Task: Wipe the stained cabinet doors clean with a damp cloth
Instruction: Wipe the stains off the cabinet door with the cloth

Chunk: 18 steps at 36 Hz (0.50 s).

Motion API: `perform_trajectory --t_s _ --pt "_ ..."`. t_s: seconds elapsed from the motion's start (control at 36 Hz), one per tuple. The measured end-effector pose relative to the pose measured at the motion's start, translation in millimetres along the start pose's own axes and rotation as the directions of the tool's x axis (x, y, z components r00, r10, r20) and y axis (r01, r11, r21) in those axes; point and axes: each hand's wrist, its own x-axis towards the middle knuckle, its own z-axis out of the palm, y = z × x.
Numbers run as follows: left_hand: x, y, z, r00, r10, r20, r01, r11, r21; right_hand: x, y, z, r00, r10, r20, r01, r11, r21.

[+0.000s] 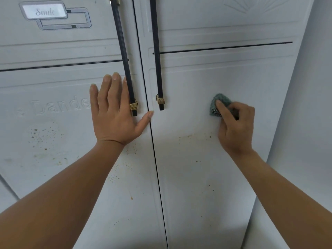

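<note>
Your left hand (115, 112) lies flat and open on the left door (53, 87) by its dark handle (125, 69), likely bracing it, while your right hand (235, 126) grips the balled green cloth (220, 103) against the right door (206, 177), just above brown specks (188, 136) not yet wiped.

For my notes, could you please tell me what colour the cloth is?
Grey-green cloth, best seen in the head view.

View: one head-worn wide-angle camera.
Facing: forward, slightly down, at the cabinet doors (197, 177).
Nearness: close; doors fill the frame.
</note>
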Motion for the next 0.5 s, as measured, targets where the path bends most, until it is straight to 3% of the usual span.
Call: perform_trajectory --t_s 0.06,0.17,0.25,0.36,0.42,0.5 --pt "-0.1 0.5 0.2 1.0 0.001 -0.006 -0.001 1.0 -0.005 -8.4 -6.9 0.5 0.998 -0.053 0.043 0.052 0.998 0.027" --pt "-1.3 -0.3 0.9 1.0 -0.001 -0.021 0.001 1.0 -0.007 -29.7 -5.0 -4.4 0.924 -0.328 0.195 0.315 0.944 0.097" --pt "-1.0 0.2 2.3 1.0 -0.002 -0.018 0.002 1.0 -0.005 -20.9 10.1 -9.4 0.946 -0.288 0.146 0.284 0.957 0.049" --pt "-1.0 0.5 1.2 1.0 -0.01 -0.016 0.01 1.0 0.0 -6.4 21.5 -10.5 1.0 -0.004 0.019 0.004 1.0 -0.002" --pt "-0.5 1.1 0.6 1.0 -0.01 -0.019 0.011 1.0 0.006 -15.5 17.1 -9.5 0.998 -0.049 0.041 0.048 0.999 0.02" --pt "-0.3 1.6 0.4 1.0 -0.008 -0.021 0.008 1.0 0.007 -24.6 18.7 -16.4 0.938 -0.288 0.193 0.282 0.958 0.059"
